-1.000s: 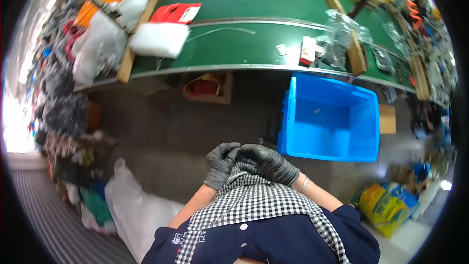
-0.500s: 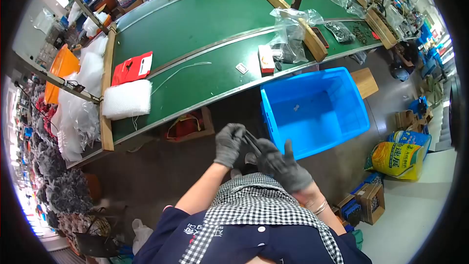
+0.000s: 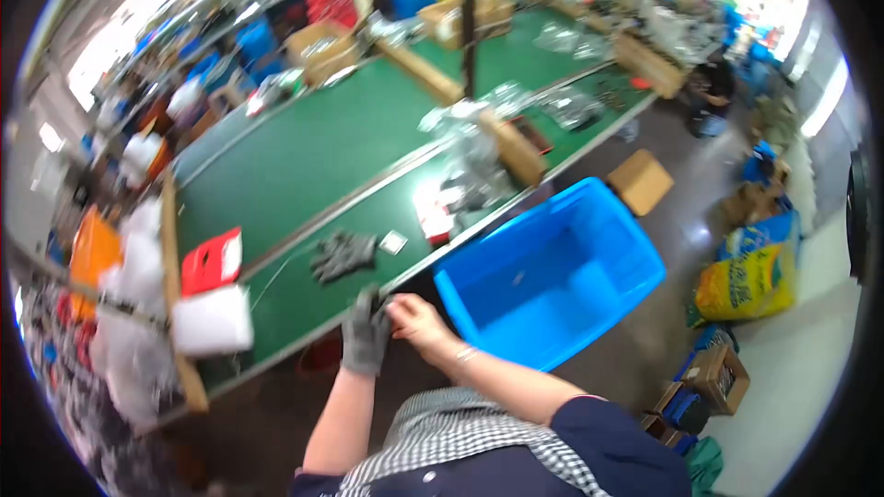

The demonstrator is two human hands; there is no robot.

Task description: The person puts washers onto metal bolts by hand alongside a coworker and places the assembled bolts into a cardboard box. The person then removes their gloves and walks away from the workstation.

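Observation:
My left hand wears a grey work glove, its blurred fingers stretched up near the table's front edge. Bare now, my right hand reaches across from the right, and its fingertips pinch the left glove at the finger side. Another grey glove lies flat on the green tabletop, just beyond my hands. Beside that glove is a small white square card or packet. A red and white box stands farther right.
A large blue bin sits below the table edge at right. Clear plastic bags lie by a wooden divider. To the left are a red packet and white foam wrap. A yellow sack stands on the right.
The right glove has come off my right hand, and a glove now lies on the table. Both hands have moved left, and the view has turned and shifted.

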